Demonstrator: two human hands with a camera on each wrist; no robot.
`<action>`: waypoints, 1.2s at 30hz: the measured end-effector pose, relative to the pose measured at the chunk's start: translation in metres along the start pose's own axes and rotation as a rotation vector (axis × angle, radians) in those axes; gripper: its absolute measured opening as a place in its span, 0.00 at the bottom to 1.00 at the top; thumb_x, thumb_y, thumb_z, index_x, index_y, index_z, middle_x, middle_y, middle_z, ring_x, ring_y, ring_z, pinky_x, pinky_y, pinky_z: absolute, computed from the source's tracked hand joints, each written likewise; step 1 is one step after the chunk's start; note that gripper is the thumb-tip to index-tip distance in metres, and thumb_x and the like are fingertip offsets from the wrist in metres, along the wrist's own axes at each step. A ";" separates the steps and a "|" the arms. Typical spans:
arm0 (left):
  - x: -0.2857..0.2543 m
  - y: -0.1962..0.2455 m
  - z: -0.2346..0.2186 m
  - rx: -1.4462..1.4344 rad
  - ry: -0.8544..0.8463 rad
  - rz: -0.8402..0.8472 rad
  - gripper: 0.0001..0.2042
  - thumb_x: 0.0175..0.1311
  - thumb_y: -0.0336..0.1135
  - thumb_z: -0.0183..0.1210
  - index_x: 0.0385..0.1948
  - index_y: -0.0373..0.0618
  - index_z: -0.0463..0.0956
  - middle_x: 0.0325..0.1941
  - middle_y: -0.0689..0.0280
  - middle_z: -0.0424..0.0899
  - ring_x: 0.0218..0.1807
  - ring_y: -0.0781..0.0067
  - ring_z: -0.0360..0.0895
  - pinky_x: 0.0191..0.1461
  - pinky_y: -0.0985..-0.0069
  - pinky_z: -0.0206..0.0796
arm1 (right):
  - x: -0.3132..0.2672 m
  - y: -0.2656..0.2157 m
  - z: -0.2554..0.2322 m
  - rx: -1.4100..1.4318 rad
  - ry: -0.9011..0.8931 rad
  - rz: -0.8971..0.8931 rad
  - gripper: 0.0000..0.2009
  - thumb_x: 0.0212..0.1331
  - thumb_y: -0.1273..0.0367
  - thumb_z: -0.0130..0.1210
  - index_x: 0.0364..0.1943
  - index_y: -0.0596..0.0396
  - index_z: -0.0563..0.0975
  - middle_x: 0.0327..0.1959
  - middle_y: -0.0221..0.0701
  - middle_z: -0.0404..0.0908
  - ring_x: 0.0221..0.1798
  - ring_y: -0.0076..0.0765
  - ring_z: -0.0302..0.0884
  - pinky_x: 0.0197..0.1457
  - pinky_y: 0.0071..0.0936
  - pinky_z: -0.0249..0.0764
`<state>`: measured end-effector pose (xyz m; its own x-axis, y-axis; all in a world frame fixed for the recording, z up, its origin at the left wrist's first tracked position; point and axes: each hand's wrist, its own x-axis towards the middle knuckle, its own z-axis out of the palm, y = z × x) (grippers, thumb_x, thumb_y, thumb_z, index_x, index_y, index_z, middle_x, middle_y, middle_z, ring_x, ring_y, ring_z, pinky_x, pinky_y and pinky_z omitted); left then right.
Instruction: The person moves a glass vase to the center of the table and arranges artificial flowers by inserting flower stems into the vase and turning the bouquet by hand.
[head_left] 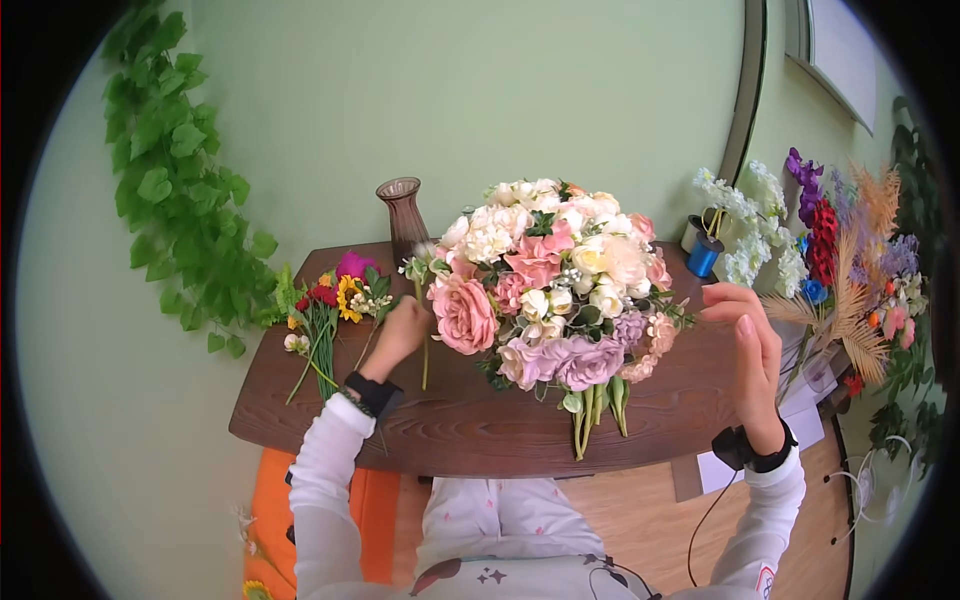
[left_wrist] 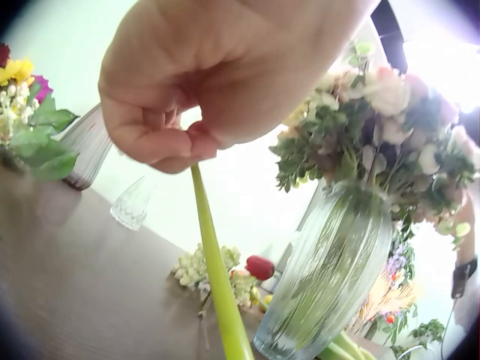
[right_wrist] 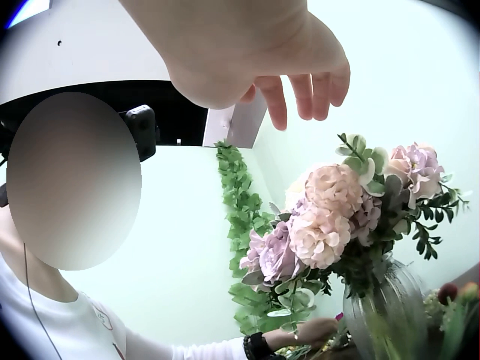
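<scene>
Between thumb and fingers my left hand (head_left: 402,332) pinches a green flower stem (left_wrist: 216,266), held upright left of the bouquet. The top of that stem overlaps the bouquet's left edge in the head view. A full bouquet (head_left: 550,280) of pink, white, cream and lilac flowers stands in a ribbed clear glass vase (left_wrist: 326,274). My right hand (head_left: 752,345) is raised at the bouquet's right side, fingers extended and slightly bent, holding nothing. The right wrist view shows the hand (right_wrist: 255,52) above the blossoms.
Left on the brown table (head_left: 450,440) lies a bunch of small flowers (head_left: 325,310), with a sunflower among them. Behind stands a brownish glass vase (head_left: 405,220). A blue ribbon spool (head_left: 703,260) sits at the back right, near tall mixed flowers (head_left: 840,260). Green stems (head_left: 590,412) project below the bouquet.
</scene>
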<state>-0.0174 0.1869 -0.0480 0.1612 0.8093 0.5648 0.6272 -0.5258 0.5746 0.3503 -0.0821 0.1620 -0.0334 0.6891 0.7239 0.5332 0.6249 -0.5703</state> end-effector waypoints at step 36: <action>-0.020 0.310 -0.095 0.197 0.042 0.867 0.08 0.46 0.28 0.56 0.30 0.44 0.70 0.30 0.66 0.72 0.34 0.67 0.69 0.34 0.72 0.62 | -0.008 -0.027 -0.031 0.554 0.564 -0.207 0.14 0.65 0.63 0.36 0.35 0.61 0.68 0.32 0.36 0.70 0.26 0.23 0.69 0.24 0.15 0.66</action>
<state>0.1011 -0.0176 0.1754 0.6141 0.1353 0.7775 0.4179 -0.8915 -0.1749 0.3624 -0.1159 0.1838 0.4240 0.3441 0.8378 0.0625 0.9117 -0.4061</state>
